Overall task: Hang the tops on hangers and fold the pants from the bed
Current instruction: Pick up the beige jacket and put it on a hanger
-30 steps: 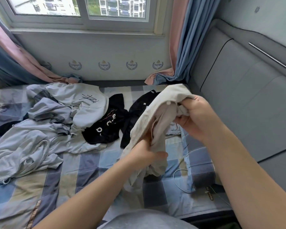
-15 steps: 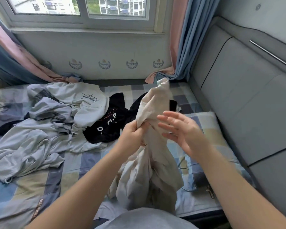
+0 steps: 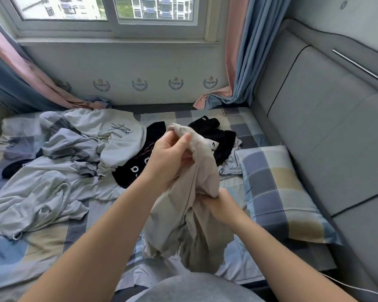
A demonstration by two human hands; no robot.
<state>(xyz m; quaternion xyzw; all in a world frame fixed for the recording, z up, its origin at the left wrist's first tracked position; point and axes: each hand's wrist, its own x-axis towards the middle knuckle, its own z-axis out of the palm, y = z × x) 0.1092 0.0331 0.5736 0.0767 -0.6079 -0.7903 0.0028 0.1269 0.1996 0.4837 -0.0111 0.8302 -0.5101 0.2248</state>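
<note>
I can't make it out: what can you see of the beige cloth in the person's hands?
The beige garment is thin, soft-looking plain cloth, crumpled and bunched. It hangs lengthwise above the checked bed. The left hand grips its raised top end; the right hand holds a fold lower down. Its loose lower part dangles below both hands. Whether it is a top or pants cannot be told.

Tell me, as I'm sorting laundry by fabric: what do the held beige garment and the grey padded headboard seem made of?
The beige garment: thin, matte woven cloth, perhaps cotton or a blend; it hangs limp in soft creases. The grey padded headboard: smooth upholstery with a faint sheen, possibly faux leather; piped seams, no weave visible.
</note>
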